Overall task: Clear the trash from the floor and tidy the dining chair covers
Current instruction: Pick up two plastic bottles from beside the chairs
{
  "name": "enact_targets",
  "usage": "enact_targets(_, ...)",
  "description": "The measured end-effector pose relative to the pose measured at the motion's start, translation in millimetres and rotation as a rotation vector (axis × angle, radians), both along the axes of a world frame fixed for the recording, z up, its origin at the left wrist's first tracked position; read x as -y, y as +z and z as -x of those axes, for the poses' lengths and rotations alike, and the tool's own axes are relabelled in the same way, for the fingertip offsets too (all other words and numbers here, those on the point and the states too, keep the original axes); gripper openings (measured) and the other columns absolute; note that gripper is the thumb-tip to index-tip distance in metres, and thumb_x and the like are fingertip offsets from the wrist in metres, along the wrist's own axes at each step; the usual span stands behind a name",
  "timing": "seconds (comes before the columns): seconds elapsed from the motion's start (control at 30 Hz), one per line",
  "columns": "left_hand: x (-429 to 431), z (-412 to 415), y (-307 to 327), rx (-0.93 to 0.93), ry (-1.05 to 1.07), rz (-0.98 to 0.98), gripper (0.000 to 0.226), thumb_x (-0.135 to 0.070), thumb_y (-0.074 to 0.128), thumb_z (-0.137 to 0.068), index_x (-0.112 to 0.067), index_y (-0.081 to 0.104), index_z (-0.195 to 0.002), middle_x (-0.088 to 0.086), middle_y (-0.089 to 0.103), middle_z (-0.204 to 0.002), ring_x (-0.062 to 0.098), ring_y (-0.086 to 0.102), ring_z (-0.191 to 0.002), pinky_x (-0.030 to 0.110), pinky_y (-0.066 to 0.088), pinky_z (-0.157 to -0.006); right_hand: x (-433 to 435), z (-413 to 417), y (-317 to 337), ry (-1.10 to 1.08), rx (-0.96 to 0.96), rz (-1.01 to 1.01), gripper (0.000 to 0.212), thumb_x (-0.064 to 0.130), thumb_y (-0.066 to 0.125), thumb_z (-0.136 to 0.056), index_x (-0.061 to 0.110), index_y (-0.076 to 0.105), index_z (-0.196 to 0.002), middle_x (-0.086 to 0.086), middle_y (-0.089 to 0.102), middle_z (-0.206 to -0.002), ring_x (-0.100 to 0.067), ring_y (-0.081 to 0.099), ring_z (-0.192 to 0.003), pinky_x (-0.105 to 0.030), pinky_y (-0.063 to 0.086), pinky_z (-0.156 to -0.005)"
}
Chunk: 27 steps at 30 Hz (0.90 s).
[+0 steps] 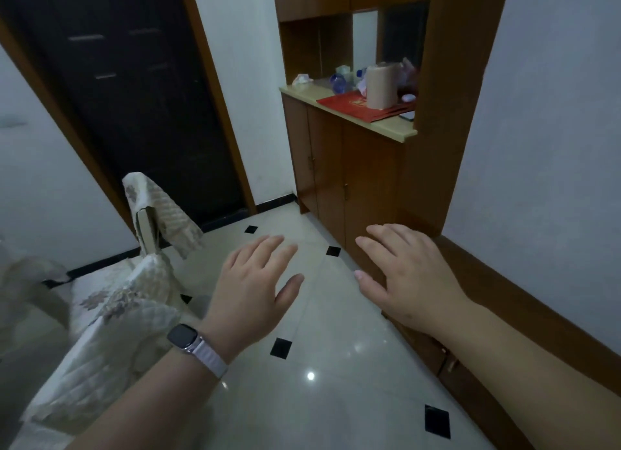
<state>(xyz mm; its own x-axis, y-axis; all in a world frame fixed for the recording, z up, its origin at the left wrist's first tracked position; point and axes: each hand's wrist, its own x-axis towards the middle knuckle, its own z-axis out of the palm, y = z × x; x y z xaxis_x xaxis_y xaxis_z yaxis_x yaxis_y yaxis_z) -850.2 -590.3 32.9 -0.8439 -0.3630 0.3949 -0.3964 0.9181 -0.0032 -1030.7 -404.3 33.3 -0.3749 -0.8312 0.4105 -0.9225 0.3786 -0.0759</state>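
We are holding our left hand (255,281) and right hand (410,275) out over the glossy white tiled floor with black diamond insets (336,399), both with fingers spread and gripping nothing. No trash is showing on the tiles in view, so we are judging the cover step to be in hand. The cream quilted floral chair cover (168,214) is hanging crooked over the chair back at our left, baring part of the frame. Next we are probably needing to turn left, grip its edges and pull it straight.
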Motion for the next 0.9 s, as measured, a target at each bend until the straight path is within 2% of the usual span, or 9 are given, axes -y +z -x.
enact_targets(0.2, 36.9, 73.6, 18.3, 0.052, 0.034, 0.071, 0.053, -0.055, 0.035, -0.098, -0.027, 0.05, -0.14, 0.001, 0.052, -0.142, 0.023, 0.044, -0.134, 0.042, 0.034, -0.109, 47.1, 101.0, 12.1, 0.101, -0.001, 0.025, 0.051, 0.049, 0.039, -0.094, 0.018, 0.059, -0.129, -0.003, 0.055, -0.134, -0.024, 0.046, -0.127, -0.042, 0.037, -0.104)
enact_targets(0.43, 108.9, 99.6, 15.9, -0.032, 0.169, 0.035, 0.049, -0.05, 0.038, -0.097, -0.022, 0.055, -0.135, 0.003, 0.057, -0.136, 0.025, 0.051, -0.127, 0.043, 0.039, -0.106, 148.6, 144.0, 10.0, 0.248, 0.042, 0.06, 0.05, 0.049, 0.037, -0.095, 0.02, 0.056, -0.131, 0.0, 0.056, -0.133, -0.021, 0.046, -0.126, -0.04, 0.037, -0.103)
enact_targets(0.67, 236.8, 136.3, -17.0, -0.136, 0.213, 0.012, 0.049, -0.049, 0.045, -0.093, -0.021, 0.058, -0.132, 0.004, 0.058, -0.133, 0.025, 0.052, -0.123, 0.045, 0.043, -0.1, 281.5, 183.2, -9.9, 0.26, 0.015, -0.018, 0.047, 0.049, 0.042, -0.095, 0.022, 0.056, -0.131, 0.001, 0.054, -0.135, -0.019, 0.043, -0.128, -0.039, 0.036, -0.105)
enact_targets(0.9, 393.0, 172.3, -25.6, -0.197, 0.198, -0.035, 0.048, -0.048, 0.045, -0.094, -0.02, 0.061, -0.13, 0.005, 0.059, -0.133, 0.027, 0.053, -0.124, 0.045, 0.044, -0.099, 432.3, 212.0, 1.4, 0.192, 0.008, -0.095, 0.049, 0.051, 0.034, -0.095, 0.024, 0.055, -0.132, 0.003, 0.053, -0.136, -0.016, 0.041, -0.128, -0.037, 0.034, -0.105)
